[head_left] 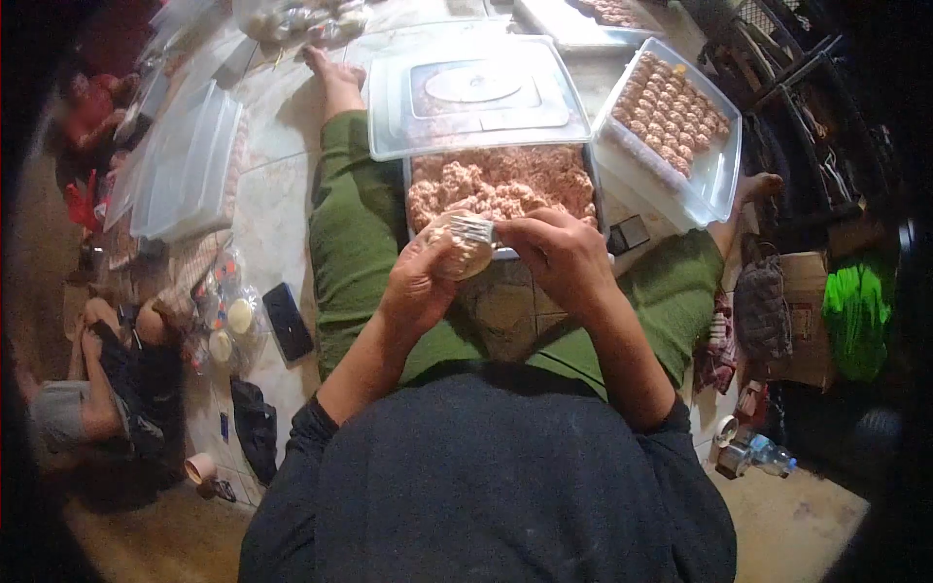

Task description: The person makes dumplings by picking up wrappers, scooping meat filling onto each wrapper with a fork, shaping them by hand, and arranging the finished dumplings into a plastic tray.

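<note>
My left hand holds a round, pale piece of dough over the near edge of a tub of pinkish minced filling. In my right hand, the fingers are pinched round a metal fork, whose tines rest on the dough. A translucent lid lies across the far part of the tub. At the right, an open plastic container holds several rows of small, round, pinkish-brown pieces.
Stacked plastic containers stand at the left, near a dark phone. Two other people are at the left edge, one in red, one in grey. A water bottle lies at the lower right.
</note>
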A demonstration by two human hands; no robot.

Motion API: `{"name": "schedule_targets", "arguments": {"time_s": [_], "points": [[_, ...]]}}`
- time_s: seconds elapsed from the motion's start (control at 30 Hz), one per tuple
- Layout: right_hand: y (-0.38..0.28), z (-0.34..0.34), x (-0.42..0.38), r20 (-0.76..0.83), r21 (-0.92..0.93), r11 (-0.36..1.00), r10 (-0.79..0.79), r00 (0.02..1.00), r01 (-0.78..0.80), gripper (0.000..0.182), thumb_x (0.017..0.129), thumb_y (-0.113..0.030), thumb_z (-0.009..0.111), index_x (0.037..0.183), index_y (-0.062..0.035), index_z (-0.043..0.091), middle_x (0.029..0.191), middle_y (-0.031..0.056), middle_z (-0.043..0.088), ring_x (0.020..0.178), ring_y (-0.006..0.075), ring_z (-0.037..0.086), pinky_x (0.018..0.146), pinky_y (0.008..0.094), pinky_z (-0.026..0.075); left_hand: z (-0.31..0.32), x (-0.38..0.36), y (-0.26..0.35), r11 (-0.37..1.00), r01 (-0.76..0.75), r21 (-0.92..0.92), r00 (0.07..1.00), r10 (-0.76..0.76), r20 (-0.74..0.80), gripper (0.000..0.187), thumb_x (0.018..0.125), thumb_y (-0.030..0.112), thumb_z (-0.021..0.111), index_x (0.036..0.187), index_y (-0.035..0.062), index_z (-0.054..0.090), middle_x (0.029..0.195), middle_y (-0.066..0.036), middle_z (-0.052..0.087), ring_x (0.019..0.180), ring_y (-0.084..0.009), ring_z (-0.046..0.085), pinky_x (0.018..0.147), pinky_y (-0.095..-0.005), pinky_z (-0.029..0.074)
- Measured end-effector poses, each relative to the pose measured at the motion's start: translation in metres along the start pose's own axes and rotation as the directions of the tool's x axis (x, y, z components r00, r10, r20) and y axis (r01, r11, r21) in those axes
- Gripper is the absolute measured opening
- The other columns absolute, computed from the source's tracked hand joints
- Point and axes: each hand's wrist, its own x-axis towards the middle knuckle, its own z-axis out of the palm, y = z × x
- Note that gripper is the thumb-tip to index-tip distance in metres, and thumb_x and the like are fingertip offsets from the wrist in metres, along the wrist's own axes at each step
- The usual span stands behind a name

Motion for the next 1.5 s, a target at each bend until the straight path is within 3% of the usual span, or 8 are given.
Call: {"name": "schedule_targets", "arguments": {"time_s": [0.17, 0.37, 0.6, 0.77, 0.87, 1.0, 1.23, 1.5], "points": [[0.012, 0.003, -0.006, -0.154, 0.213, 0.977, 0.052, 0.987, -0.019, 0.015, 0.085, -0.011, 0.065, 0.099, -0.0124, 0.07, 0.085, 0.0086, 0.067, 0.075, 0.0275, 0.065, 0.064, 0.0373, 0.051, -0.003, -0.003, 0.001, 0.992, -0.09, 0.088, 0.978, 0.072, 0.195, 0.075, 0.094, 0.049, 0.05, 0.142, -0.0043, 0.028, 0.138, -0.021, 0.045, 0.128, -0.0293, 0.046, 0.109, -0.041, 0.038], [0.0, -0.013, -0.016, -0.054, 0.003, 0.998, 0.068, 0.996, -0.067, 0.015, 0.083, -0.012, 0.065, 0.098, -0.0143, 0.069, 0.083, 0.0085, 0.066, 0.076, 0.0277, 0.066, 0.063, 0.0379, 0.052, 0.008, -0.004, 0.01, 0.969, 0.076, -0.235, 0.994, -0.054, 0.099, 0.074, 0.093, 0.04, 0.057, 0.143, -0.0046, 0.026, 0.134, -0.019, 0.048, 0.123, -0.0271, 0.051, 0.107, -0.04, 0.04], [0.013, -0.009, -0.003, -0.04, 0.113, 0.991, -0.069, 0.997, 0.073, 0.008, 0.083, -0.014, 0.066, 0.09, -0.0137, 0.071, 0.081, 0.0071, 0.067, 0.072, 0.0247, 0.067, 0.061, 0.0363, 0.053, 0.014, -0.006, -0.001, 0.957, 0.052, 0.285, 0.992, -0.083, 0.097, 0.063, 0.091, 0.011, 0.06, 0.143, -0.002, 0.028, 0.128, -0.014, 0.052, 0.116, -0.0199, 0.055, 0.1, -0.0346, 0.045], [0.02, -0.018, -0.007, -0.106, 0.286, 0.958, 0.069, 0.992, -0.036, 0.006, 0.084, -0.014, 0.066, 0.087, -0.0095, 0.069, 0.082, 0.0078, 0.069, 0.073, 0.0252, 0.067, 0.063, 0.037, 0.053, 0.011, -0.005, 0.002, 0.992, -0.054, 0.115, 0.984, 0.034, 0.173, 0.076, 0.085, 0.02, 0.07, 0.143, -0.0016, 0.027, 0.131, -0.018, 0.049, 0.121, -0.0259, 0.052, 0.104, -0.0366, 0.042], [0.023, -0.005, -0.012, -0.116, 0.152, 0.988, 0.016, 0.993, 0.001, 0.007, 0.085, -0.013, 0.065, 0.089, -0.0084, 0.068, 0.083, 0.0085, 0.069, 0.073, 0.0261, 0.067, 0.064, 0.038, 0.052, 0.014, -0.003, 0.004, 0.997, -0.058, 0.051, 0.969, 0.044, 0.245, 0.082, 0.084, 0.032, 0.071, 0.143, -0.0033, 0.027, 0.134, -0.02, 0.047, 0.125, -0.0273, 0.049, 0.106, -0.0384, 0.041], [0.019, -0.009, -0.019, -0.091, 0.057, 0.997, 0.064, 0.994, -0.059, 0.007, 0.085, -0.014, 0.065, 0.09, -0.0106, 0.069, 0.083, 0.01, 0.067, 0.074, 0.0292, 0.067, 0.064, 0.0392, 0.052, 0.007, -0.002, -0.001, 0.998, -0.029, -0.059, 0.999, 0.031, 0.034, 0.08, 0.088, 0.043, 0.063, 0.141, -0.0054, 0.029, 0.137, -0.024, 0.045, 0.127, -0.0317, 0.047, 0.108, -0.0419, 0.039], [0.005, 0.007, -0.022, -0.076, 0.123, 0.992, 0.003, 0.997, 0.006, 0.012, 0.083, -0.019, 0.067, 0.092, -0.0122, 0.071, 0.084, 0.0085, 0.068, 0.073, 0.0281, 0.067, 0.063, 0.0368, 0.053, 0.003, -0.002, 0.003, 0.977, 0.003, -0.215, 0.997, 0.014, 0.078, 0.086, 0.09, 0.058, 0.049, 0.143, -0.0061, 0.026, 0.142, -0.027, 0.038, 0.132, -0.0374, 0.039, 0.109, -0.052, 0.032], [-0.003, 0.011, -0.016, -0.04, 0.11, 0.994, -0.016, 0.999, 0.02, 0.012, 0.084, -0.024, 0.068, 0.09, -0.0152, 0.072, 0.084, 0.0062, 0.069, 0.073, 0.0258, 0.067, 0.062, 0.0361, 0.053, 0.005, -0.003, 0.004, 0.953, -0.006, -0.303, 1.0, -0.001, -0.024, 0.095, 0.085, 0.07, 0.046, 0.142, -0.0039, 0.029, 0.14, -0.023, 0.042, 0.129, -0.0345, 0.043, 0.109, -0.0486, 0.033]]}}
